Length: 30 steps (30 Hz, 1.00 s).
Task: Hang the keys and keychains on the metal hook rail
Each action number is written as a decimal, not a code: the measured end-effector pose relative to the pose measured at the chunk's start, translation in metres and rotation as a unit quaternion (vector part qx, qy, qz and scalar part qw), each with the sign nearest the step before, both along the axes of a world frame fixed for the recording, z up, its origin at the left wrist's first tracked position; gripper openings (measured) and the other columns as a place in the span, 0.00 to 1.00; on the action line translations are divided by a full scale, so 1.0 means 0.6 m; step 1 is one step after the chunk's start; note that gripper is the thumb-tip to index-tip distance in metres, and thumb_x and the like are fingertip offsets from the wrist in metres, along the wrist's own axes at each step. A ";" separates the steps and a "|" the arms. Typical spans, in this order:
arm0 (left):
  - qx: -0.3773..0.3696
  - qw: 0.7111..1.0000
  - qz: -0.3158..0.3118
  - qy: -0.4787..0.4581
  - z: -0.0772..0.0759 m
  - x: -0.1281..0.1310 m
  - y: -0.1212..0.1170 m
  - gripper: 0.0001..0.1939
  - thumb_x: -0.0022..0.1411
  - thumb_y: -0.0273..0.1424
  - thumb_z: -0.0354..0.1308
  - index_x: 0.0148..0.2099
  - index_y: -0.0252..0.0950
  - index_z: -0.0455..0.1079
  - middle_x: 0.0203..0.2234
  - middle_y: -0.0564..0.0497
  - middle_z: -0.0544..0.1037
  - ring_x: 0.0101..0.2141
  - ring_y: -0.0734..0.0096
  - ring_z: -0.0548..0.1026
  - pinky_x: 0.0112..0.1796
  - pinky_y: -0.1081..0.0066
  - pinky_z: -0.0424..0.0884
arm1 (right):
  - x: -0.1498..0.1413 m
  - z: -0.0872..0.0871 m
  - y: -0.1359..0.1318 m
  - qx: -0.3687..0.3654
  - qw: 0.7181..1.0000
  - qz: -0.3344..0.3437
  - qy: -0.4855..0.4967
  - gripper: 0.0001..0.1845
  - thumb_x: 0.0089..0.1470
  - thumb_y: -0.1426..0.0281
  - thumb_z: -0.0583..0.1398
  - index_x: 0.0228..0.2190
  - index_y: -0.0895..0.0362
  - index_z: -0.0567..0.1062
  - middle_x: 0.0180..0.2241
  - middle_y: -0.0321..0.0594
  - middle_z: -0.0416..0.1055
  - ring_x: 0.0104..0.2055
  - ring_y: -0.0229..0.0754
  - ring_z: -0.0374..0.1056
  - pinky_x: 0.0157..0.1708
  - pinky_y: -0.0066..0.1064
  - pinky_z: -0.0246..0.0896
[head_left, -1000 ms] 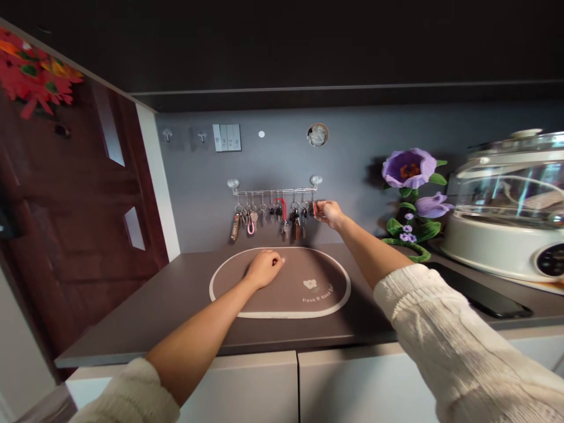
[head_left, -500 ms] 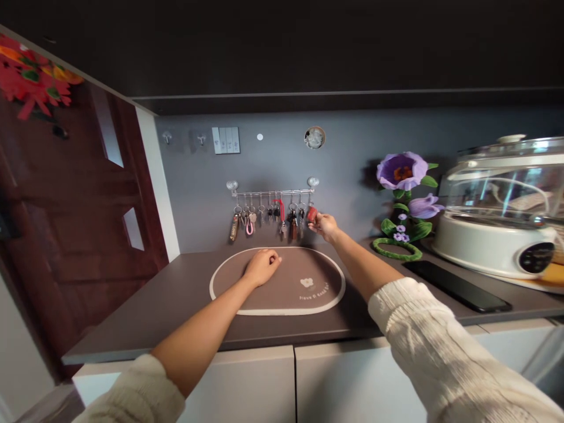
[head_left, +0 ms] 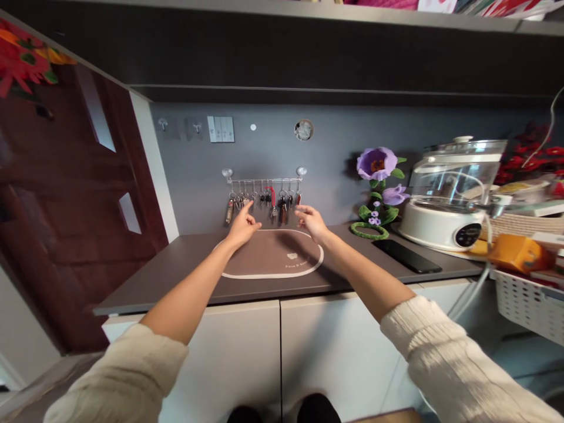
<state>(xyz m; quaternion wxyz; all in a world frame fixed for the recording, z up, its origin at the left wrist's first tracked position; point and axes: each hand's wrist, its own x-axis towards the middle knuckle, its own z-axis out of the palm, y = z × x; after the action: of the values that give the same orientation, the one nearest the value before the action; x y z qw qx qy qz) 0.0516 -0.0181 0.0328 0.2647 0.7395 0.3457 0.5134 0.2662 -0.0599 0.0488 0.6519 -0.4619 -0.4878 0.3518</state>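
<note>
Inside a dim entryway, I stand at a grey counter with both arms stretched toward a wall-mounted key rack. At far left a dark wooden door fills the side of the view, a red paper decoration fixed near its top. My left hand is raised off the counter, index finger pointing up at the bunches of keys that hang from the rack's hooks; the fingers are loose and grip nothing. Below the keys an oval brown mat with a pale border lies flat on the counter. My right hand hovers over the mat's right end, just under the right-hand keys, fingers spread and empty. Further right a purple artificial flower stands against the wall, a black phone lies flat on the counter beside it, and a white cooker with a clear lid sits just beyond. At far right a white basket juts out past the counter's end.
</note>
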 end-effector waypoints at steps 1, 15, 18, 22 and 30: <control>0.009 1.000 -0.019 -0.014 0.013 -0.006 -0.011 0.43 0.48 0.25 0.58 0.63 0.36 0.42 0.19 0.61 0.64 0.22 0.81 0.63 0.30 0.76 0.63 | -0.006 0.007 -0.010 0.026 1.000 0.013 -0.009 0.17 0.45 0.75 0.58 0.40 0.54 0.68 0.21 0.29 0.62 0.19 0.29 0.56 0.24 0.23 0.60; 0.007 0.995 -0.095 0.024 -0.052 -0.066 -0.139 0.55 0.50 0.25 0.57 0.62 0.41 0.15 0.23 0.61 0.66 0.24 0.83 0.64 0.30 0.78 0.63 | -0.063 -0.068 -0.119 0.115 0.980 0.110 -0.122 0.51 0.43 0.70 0.61 0.60 0.47 0.36 0.23 0.26 0.62 0.21 0.30 0.54 0.25 0.22 0.57; -0.015 0.994 -0.102 0.029 -0.075 -0.075 -0.143 0.56 0.50 0.25 0.57 0.61 0.41 0.13 0.23 0.61 0.65 0.23 0.83 0.63 0.29 0.79 0.63 | -0.060 -0.080 -0.127 0.109 0.979 0.112 -0.133 0.51 0.42 0.71 0.61 0.60 0.49 0.36 0.21 0.25 0.60 0.22 0.30 0.54 0.25 0.22 0.57; -0.017 0.994 -0.107 0.028 -0.077 -0.081 -0.143 0.56 0.50 0.25 0.57 0.61 0.41 0.12 0.24 0.60 0.65 0.24 0.83 0.64 0.30 0.79 0.63 | -0.064 -0.078 -0.131 0.102 0.979 0.110 -0.139 0.49 0.42 0.72 0.60 0.60 0.50 0.39 0.22 0.26 0.61 0.22 0.31 0.54 0.26 0.23 0.58; -0.036 0.999 0.003 0.036 -0.052 -0.104 -0.066 0.51 0.49 0.33 0.60 0.65 0.40 0.27 0.34 0.52 0.70 0.32 0.76 0.68 0.37 0.73 0.64 | -0.035 -0.050 -0.063 0.109 0.979 0.033 -0.167 0.46 0.41 0.66 0.63 0.59 0.49 0.48 0.29 0.34 0.67 0.28 0.35 0.60 0.35 0.32 0.62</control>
<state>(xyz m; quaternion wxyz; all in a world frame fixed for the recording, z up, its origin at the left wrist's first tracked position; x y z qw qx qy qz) -0.0106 -0.0578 0.0016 0.2771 0.7464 0.3755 0.4745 0.2453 -0.0979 0.0186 0.5956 -0.4240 -0.6399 0.2365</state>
